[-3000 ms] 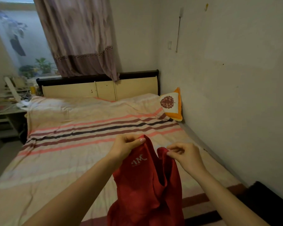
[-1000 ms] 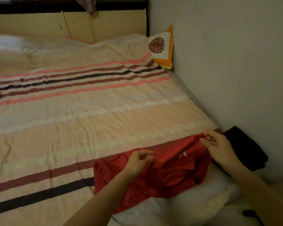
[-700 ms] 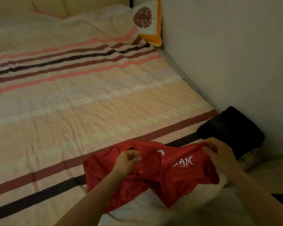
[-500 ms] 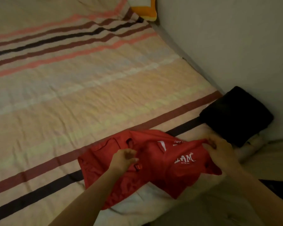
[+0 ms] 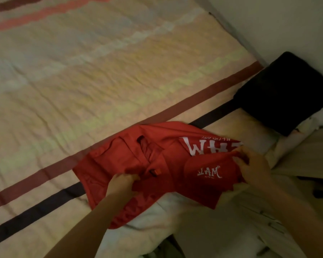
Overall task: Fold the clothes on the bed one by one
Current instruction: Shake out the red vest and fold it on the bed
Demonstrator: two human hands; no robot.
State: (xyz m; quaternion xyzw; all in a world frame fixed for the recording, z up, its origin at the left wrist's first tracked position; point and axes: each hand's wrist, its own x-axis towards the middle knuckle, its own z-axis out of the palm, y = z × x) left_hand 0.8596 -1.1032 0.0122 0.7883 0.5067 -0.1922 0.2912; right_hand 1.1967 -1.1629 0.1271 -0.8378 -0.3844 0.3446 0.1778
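Observation:
A red shirt (image 5: 164, 164) with white lettering lies crumpled across the near edge of the striped bed (image 5: 82, 81), partly over pale clothes. My left hand (image 5: 122, 184) grips a bunch of its fabric near the collar. My right hand (image 5: 254, 166) pinches the shirt's right edge beside the white print. A folded black garment (image 5: 285, 92) sits at the bed's right side against the wall.
Pale cream and white clothes (image 5: 250, 211) are heaped at the near right, under and beside the red shirt. The wall (image 5: 287, 25) runs along the bed's right side. The striped bed cover stretches away to the left and far side.
The red shirt went from hanging in front of me to lying on the bed's near edge. The view tilted down, and both hands kept hold of the fabric as more white print came up.

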